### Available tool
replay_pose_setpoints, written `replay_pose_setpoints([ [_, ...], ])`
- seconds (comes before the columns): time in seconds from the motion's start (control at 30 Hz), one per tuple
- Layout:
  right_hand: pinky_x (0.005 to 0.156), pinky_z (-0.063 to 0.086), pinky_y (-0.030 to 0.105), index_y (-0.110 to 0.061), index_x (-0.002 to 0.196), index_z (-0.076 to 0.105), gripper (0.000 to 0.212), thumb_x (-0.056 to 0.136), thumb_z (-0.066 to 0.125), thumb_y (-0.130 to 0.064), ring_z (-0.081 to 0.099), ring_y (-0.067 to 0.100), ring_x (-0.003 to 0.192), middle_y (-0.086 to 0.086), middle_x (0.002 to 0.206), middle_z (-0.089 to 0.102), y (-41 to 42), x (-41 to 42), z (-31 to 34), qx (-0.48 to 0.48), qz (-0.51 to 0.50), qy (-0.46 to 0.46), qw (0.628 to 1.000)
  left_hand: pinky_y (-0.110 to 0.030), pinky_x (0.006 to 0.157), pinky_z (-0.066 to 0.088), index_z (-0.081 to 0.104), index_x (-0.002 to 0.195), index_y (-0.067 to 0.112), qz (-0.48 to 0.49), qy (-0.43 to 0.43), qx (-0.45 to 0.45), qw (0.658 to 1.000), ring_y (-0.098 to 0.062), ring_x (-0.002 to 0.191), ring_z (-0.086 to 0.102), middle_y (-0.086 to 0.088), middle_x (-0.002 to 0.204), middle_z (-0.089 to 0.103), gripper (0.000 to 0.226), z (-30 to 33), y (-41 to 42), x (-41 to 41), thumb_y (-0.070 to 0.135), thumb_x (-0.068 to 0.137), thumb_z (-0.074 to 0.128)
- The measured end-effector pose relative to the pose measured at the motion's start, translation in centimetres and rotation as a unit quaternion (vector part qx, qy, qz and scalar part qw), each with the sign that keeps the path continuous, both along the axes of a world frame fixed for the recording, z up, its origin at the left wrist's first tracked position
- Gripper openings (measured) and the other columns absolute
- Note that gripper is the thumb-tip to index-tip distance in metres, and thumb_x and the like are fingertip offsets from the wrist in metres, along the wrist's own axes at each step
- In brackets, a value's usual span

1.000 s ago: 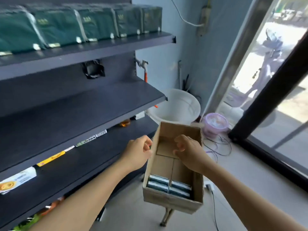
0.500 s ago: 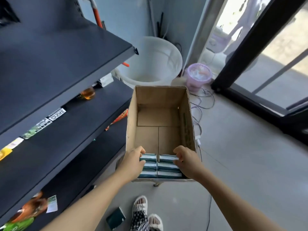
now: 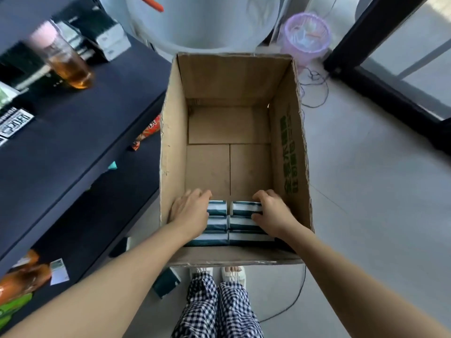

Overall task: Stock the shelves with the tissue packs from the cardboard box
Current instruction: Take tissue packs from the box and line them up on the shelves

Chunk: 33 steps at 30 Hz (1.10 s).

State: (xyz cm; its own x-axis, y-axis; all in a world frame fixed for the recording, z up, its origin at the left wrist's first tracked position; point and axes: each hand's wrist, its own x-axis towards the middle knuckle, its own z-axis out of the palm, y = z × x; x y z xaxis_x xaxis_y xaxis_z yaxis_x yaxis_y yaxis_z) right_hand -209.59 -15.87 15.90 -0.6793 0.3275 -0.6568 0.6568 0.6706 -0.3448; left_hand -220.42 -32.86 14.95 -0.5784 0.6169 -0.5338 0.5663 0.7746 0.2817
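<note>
brown cardboard box (image 3: pixel 170 147), green print on side | dark-green-and-white striped tissue packs (image 3: pixel 240 223) | black metal shelves (image 3: pixel 73 142) | blue-white checked trousers (image 3: pixel 219 308) | translucent lilac plastic bin (image 3: pixel 308 32) | amber liquid bottle (image 3: pixel 69 67)

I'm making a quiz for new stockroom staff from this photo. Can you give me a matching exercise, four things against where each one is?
Things:
1. tissue packs
2. bottle of amber drink
3. purple bin
4. white tub

Places:
A. on the dark shelf, left of the box
B. on the floor, beyond the box's far right corner
C. at the near end of the cardboard box, between both hands
D. on the floor, beyond the box's far wall

Pairs: 1-C, 2-A, 3-B, 4-D
</note>
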Motion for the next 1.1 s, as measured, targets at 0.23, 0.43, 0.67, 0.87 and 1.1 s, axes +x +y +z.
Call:
replay_pose_setpoints([
  [0.23, 0.091, 0.044, 0.032, -0.015, 0.126, 0.049, 0.042, 0.086, 0.058, -0.004, 0.047, 0.023, 0.111, 0.007, 0.123, 0.049, 0.1, -0.7, -3.2, 0.038, -0.031, 0.027, 0.998, -0.032, 0.093, 0.037, 0.043, 0.132, 0.017, -0.022, 0.054, -0.043, 0.997, -0.021, 0.11, 0.049, -0.003, 0.121, 0.055, 0.049, -2.5, -0.1, -0.3, 0.003, 0.087, 0.057],
  [0.43, 0.09, 0.045, 0.033, -0.012, 0.127, 0.044, 0.056, 0.077, 0.063, 0.005, 0.047, 0.026, 0.112, 0.01, 0.124, 0.048, 0.4, -1.9, -4.1, 0.052, -0.04, 0.044, 0.997, -0.03, 0.077, 0.041, 0.048, 0.122, 0.017, 0.04, 0.081, -0.005, 0.996, -0.02, 0.1, 0.053, -0.003, 0.111, 0.06, 0.041, -3.1, 0.6, -0.8, -0.001, 0.087, 0.056],
  [0.67, 0.1, 0.041, 0.044, -0.011, 0.111, 0.044, 0.04, 0.078, 0.062, 0.003, 0.054, 0.026, 0.097, 0.009, 0.106, 0.059, 0.7, -2.4, -4.5, 0.064, -0.027, 0.059, 0.996, -0.033, 0.09, 0.035, 0.05, 0.107, 0.013, 0.01, 0.093, -0.016, 0.995, -0.023, 0.098, 0.053, -0.005, 0.104, 0.061, 0.033, -3.2, 1.0, -1.0, -0.009, 0.084, 0.042],
  [0.87, 0.094, 0.042, 0.043, -0.016, 0.114, 0.047, 0.032, 0.085, 0.061, -0.015, 0.054, 0.026, 0.103, 0.006, 0.11, 0.06, 1.9, -3.2, -0.3, 0.095, 0.008, 0.107, 0.99, -0.031, 0.069, 0.033, 0.048, 0.101, 0.018, 0.045, 0.091, 0.043, 0.994, -0.021, 0.091, 0.05, -0.002, 0.101, 0.059, 0.018, 1.4, 0.9, -1.3, 0.004, 0.091, 0.051],
  [1.1, 0.085, 0.045, 0.037, -0.02, 0.114, 0.053, 0.026, 0.089, 0.058, -0.022, 0.056, 0.022, 0.097, 0.003, 0.111, 0.063, 3.7, -5.0, 10.4, 0.082, 0.028, 0.167, 0.982, -0.035, 0.073, 0.035, 0.051, 0.104, 0.028, 0.166, 0.077, 0.074, 0.98, -0.026, 0.093, 0.053, 0.001, 0.108, 0.062, 0.011, 11.7, 0.6, -2.3, 0.023, 0.095, 0.049],
])
